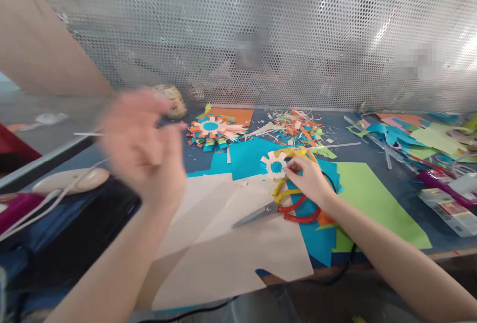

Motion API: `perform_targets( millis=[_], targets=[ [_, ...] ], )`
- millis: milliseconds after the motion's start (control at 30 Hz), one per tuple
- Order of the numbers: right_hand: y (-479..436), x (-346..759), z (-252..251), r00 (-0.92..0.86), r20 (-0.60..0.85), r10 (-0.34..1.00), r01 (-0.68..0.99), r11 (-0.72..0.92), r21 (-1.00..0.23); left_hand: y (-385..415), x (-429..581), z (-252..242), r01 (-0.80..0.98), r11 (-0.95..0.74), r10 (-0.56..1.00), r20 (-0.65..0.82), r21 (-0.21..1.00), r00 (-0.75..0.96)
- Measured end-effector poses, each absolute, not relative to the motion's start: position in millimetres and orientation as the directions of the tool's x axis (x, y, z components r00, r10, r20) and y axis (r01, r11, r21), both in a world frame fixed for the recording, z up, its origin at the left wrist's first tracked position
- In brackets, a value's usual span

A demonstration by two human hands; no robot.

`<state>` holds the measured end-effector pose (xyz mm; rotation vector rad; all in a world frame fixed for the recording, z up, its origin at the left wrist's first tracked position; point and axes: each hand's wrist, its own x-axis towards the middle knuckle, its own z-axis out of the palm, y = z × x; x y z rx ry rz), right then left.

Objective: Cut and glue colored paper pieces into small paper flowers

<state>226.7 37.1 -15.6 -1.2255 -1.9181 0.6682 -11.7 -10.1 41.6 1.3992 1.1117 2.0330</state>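
Note:
My right hand (308, 179) pinches the edge of a pale paper ring (269, 165) with square tabs cut around it. Blue paper (246, 156) shows through the ring's middle. Just below this hand, scissors (261, 214) with red and yellow handles lie across large pale sheets (223, 258). My left hand (143, 139) is raised over the left side of the table, smeared by motion, so its fingers cannot be made out. Beyond it sits a pile of fringed paper rings (209, 126) in orange, blue, green and pale colours.
A heap of paper scraps (298, 126) lies near the perforated metal screen (186, 25). Green sheets (376, 208) are on the right, beside a purple tool (443, 184) and a small box (450, 211). On the left are a computer mouse (72, 180) and a dark flat object (74, 233).

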Motion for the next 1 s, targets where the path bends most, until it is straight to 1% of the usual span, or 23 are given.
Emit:
perform_targets(
  millis=[33,67,100,133,167,233,300,467,567,667,767,900,1000],
  targets=[
    [37.5,226.6,-15.2,-0.255,0.316,0.914,0.508,0.404,-0.760,-6.7,-5.6,33.0,0.218,-0.617,0.672,0.651,0.756,-0.354],
    [38.1,226.6,-14.8,-0.250,0.319,0.914,0.492,0.404,-0.771,-2.8,1.4,23.5,0.283,-0.633,0.674,0.692,0.721,-0.257],
    [38.7,226.8,-14.4,-0.246,0.322,0.914,0.474,0.403,-0.782,1.2,8.4,13.8,0.292,-0.589,0.755,0.642,0.754,-0.134],
    [39.2,227.0,-13.9,-0.243,0.325,0.914,0.457,0.403,-0.793,4.7,14.8,4.8,0.309,-0.495,0.839,0.539,0.812,-0.070],
    [39.4,227.2,-13.3,-0.242,0.327,0.914,0.441,0.404,-0.801,7.4,20.2,-3.0,0.309,-0.389,0.907,0.420,0.868,-0.036],
    [39.2,227.3,-12.3,-0.247,0.327,0.912,0.414,0.404,-0.816,9.7,27.1,-13.3,0.265,-0.272,0.960,0.281,0.925,0.005],
    [38.1,226.8,-11.5,-0.261,0.319,0.911,0.392,0.402,-0.828,8.7,29.8,-16.6,0.212,-0.216,0.976,0.218,0.953,0.012],
    [36.1,225.3,-9.5,-0.269,0.296,0.916,0.359,0.381,-0.852,5.6,28.8,-9.4,0.153,-0.179,0.983,0.182,0.972,-0.007],
    [37.3,226.1,-7.9,-0.241,0.295,0.925,0.354,0.366,-0.861,8.0,25.3,-5.7,0.119,-0.174,0.980,0.184,0.977,-0.072],
    [39.4,227.5,-8.4,-0.218,0.296,0.930,0.357,0.358,-0.863,10.4,21.3,-3.6,0.036,-0.172,0.975,0.175,0.984,-0.139],
    [41.7,228.3,-11.9,-0.211,0.306,0.929,0.375,0.366,-0.852,11.3,18.5,-1.3,-0.092,-0.221,0.961,0.201,0.971,-0.188],
    [43.0,228.1,-17.4,-0.245,0.324,0.914,0.425,0.402,-0.811,10.5,16.6,1.4,-0.257,-0.347,0.924,0.282,0.902,-0.257],
    [40.1,227.9,-17.6,-0.254,0.356,0.899,0.486,0.437,-0.757,9.3,17.7,1.3,-0.345,-0.316,0.941,0.245,0.884,-0.234]
  ],
)
